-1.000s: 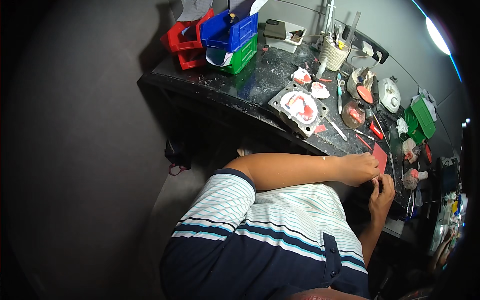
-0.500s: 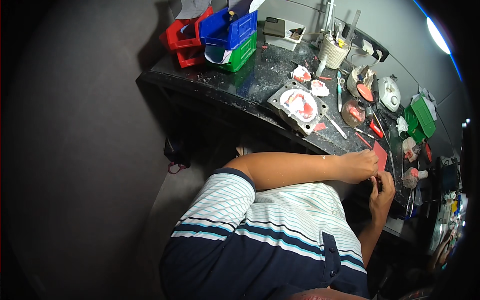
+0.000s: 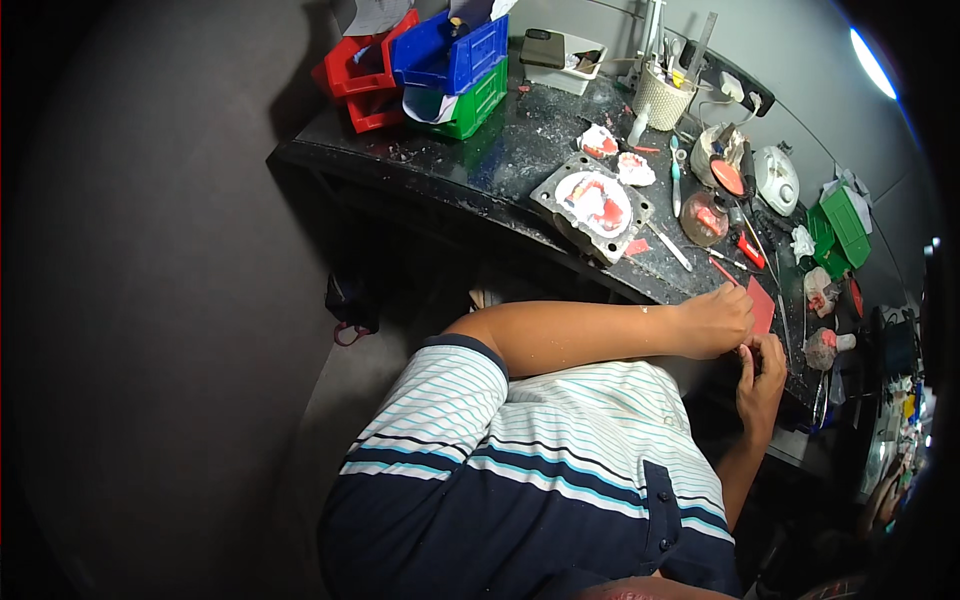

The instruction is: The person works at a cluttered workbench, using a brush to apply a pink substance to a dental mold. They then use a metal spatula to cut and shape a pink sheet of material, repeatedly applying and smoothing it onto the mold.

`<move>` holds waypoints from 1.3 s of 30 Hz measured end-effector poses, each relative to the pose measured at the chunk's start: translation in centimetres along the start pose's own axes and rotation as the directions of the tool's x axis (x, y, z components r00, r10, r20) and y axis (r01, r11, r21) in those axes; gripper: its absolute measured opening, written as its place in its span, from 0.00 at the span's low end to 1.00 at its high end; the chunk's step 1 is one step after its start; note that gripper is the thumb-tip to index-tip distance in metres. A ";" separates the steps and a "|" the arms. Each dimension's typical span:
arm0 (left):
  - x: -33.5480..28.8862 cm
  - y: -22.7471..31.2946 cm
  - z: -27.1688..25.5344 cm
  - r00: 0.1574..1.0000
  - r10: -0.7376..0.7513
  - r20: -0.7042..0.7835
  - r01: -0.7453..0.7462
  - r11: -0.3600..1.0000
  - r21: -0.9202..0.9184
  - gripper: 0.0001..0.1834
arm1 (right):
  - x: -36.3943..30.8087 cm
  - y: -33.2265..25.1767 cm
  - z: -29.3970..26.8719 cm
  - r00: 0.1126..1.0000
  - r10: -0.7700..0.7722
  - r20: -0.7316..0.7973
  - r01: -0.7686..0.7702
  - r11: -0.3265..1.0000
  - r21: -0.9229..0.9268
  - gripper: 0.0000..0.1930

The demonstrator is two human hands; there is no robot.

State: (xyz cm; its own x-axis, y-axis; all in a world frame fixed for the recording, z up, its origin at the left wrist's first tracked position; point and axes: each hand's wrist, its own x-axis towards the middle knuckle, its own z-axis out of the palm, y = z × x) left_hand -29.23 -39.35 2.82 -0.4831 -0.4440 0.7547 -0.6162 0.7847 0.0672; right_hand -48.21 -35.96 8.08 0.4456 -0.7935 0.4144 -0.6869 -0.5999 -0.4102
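Note:
My left hand (image 3: 716,320) is curled closed at the near edge of the bench, its knuckles up. Its fingers overlap the left edge of a flat pink sheet (image 3: 762,306) that looks like wax. Just below and to the right, my right hand (image 3: 764,372) has its thumb and fingers bent together, fingertips close to the left hand's. What sits between the fingertips is hidden. A thin pink strip (image 3: 722,271) lies beyond the left hand. Farther left, a metal flask (image 3: 602,252) holds white plaster with a red-pink dental arch (image 3: 600,206).
Plaster models (image 3: 635,169), a white-bladed knife (image 3: 670,246), a toothbrush (image 3: 676,180), a round glass burner (image 3: 704,218) and a red lighter (image 3: 750,252) crowd the dusty black bench (image 3: 400,160). Behind stand stacked bins (image 3: 470,50) and a tool cup (image 3: 662,100). A green box (image 3: 845,228) is at right.
The whole view has shifted a little. Both hands stay close together beside the pink sheet, with only a slight turn of the left hand's fingers.

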 end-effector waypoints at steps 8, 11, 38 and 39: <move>0.0 0.3 -0.2 1.000 0.008 0.002 -0.008 0.996 0.087 0.11 | -0.3 0.2 0.2 0.999 0.008 -0.038 -0.011 0.997 -0.071 0.05; 0.7 0.2 -0.6 0.996 0.019 0.089 -0.019 1.000 0.000 0.11 | -0.8 0.5 -0.3 0.996 0.054 -0.076 -0.060 0.996 -0.067 0.06; 1.7 0.1 -4.3 0.958 0.058 0.281 0.008 0.974 -0.228 0.21 | -1.6 4.4 -3.4 0.987 -0.066 -0.147 0.063 0.998 -0.027 0.06; 1.9 0.3 -4.6 0.949 0.026 0.314 0.046 0.974 -0.221 0.21 | -1.7 4.9 -3.2 0.973 0.024 -0.228 -0.039 0.997 -0.062 0.07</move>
State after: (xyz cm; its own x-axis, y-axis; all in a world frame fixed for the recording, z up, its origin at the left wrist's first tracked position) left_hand -27.44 -38.00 7.21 -0.6703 -0.5366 0.5126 -0.4849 0.8396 0.2448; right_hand -54.20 -37.27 8.00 0.2859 -0.7636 0.5790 -0.7383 -0.5607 -0.3749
